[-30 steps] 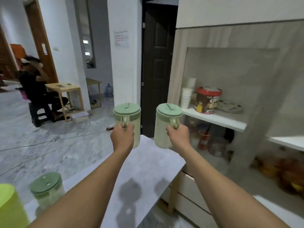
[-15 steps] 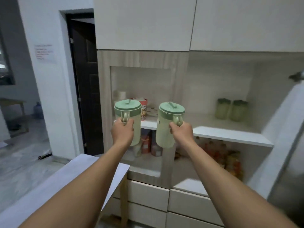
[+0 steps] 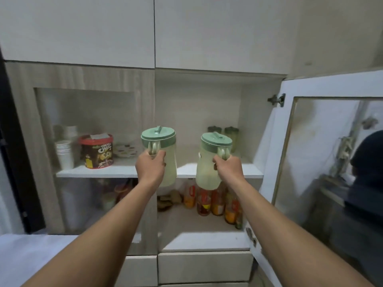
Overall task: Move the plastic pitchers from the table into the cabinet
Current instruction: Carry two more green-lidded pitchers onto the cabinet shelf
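Note:
I hold two pale green plastic pitchers with darker green lids in front of the open cabinet. My left hand (image 3: 150, 165) grips the handle of the left pitcher (image 3: 165, 148), held upright. My right hand (image 3: 227, 169) grips the handle of the right pitcher (image 3: 208, 162), which tilts slightly left. Both hang in the air just in front of the white middle shelf (image 3: 250, 172). Two more green pitchers (image 3: 224, 133) stand at the back right of that shelf, partly hidden behind the right pitcher.
The cabinet's glass door (image 3: 331, 162) stands open at the right. Behind the shut left glass panel are stacked paper cups (image 3: 64, 152) and a cereal tub (image 3: 97, 151). Bottles (image 3: 209, 199) fill the lower shelf. The table edge (image 3: 27, 251) lies at lower left; drawers (image 3: 203, 266) are below.
My view has swung right, from the room and table to facing the cabinet. Both pitchers have come closer to the middle shelf and spread apart; the right one now tilts.

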Action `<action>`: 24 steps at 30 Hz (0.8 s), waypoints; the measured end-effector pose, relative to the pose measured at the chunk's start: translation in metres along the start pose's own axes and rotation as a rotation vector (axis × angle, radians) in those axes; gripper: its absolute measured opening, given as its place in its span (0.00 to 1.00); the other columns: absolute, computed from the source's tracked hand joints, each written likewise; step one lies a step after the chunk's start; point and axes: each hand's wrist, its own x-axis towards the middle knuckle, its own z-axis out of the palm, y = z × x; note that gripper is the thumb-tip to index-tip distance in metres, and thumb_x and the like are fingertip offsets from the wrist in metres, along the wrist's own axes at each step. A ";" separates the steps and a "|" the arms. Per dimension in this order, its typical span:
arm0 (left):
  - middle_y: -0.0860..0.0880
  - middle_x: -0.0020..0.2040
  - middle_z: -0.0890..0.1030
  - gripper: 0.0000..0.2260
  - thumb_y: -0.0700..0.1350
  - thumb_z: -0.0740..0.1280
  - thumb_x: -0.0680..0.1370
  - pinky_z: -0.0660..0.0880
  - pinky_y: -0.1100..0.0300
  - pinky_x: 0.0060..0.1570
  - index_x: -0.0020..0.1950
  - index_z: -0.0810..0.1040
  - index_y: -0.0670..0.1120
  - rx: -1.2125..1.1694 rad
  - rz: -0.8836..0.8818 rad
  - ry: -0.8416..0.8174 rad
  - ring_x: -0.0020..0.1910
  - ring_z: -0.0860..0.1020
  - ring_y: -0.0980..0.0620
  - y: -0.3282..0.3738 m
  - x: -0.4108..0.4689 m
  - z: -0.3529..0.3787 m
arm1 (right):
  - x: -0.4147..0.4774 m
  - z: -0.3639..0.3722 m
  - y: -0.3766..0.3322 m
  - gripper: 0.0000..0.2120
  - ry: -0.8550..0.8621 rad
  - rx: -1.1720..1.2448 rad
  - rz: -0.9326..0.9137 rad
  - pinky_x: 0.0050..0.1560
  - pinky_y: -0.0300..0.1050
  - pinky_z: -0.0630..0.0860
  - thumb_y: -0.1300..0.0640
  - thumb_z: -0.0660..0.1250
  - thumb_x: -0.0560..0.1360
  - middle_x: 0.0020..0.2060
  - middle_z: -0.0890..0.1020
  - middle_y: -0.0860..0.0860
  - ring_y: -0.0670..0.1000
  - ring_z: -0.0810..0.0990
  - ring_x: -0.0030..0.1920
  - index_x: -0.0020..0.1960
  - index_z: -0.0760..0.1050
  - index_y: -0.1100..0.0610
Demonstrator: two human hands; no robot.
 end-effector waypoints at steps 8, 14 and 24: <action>0.48 0.34 0.79 0.05 0.44 0.65 0.77 0.71 0.58 0.34 0.41 0.78 0.46 -0.070 0.002 -0.095 0.34 0.77 0.50 -0.019 0.046 0.094 | 0.076 -0.015 0.027 0.05 0.072 0.013 0.033 0.40 0.47 0.73 0.56 0.67 0.76 0.38 0.81 0.54 0.51 0.78 0.38 0.43 0.78 0.56; 0.49 0.29 0.79 0.06 0.46 0.66 0.73 0.74 0.54 0.37 0.38 0.78 0.46 -0.080 -0.032 -0.155 0.31 0.77 0.48 -0.040 0.111 0.148 | 0.145 0.000 0.034 0.04 0.111 0.013 0.022 0.38 0.45 0.72 0.58 0.67 0.74 0.34 0.79 0.52 0.53 0.77 0.37 0.41 0.78 0.57; 0.46 0.34 0.81 0.09 0.48 0.66 0.74 0.78 0.49 0.43 0.44 0.80 0.44 -0.026 -0.041 -0.158 0.39 0.81 0.43 -0.078 0.215 0.228 | 0.267 0.040 0.053 0.05 0.141 0.036 0.029 0.40 0.46 0.73 0.58 0.68 0.73 0.33 0.80 0.51 0.51 0.78 0.35 0.39 0.79 0.56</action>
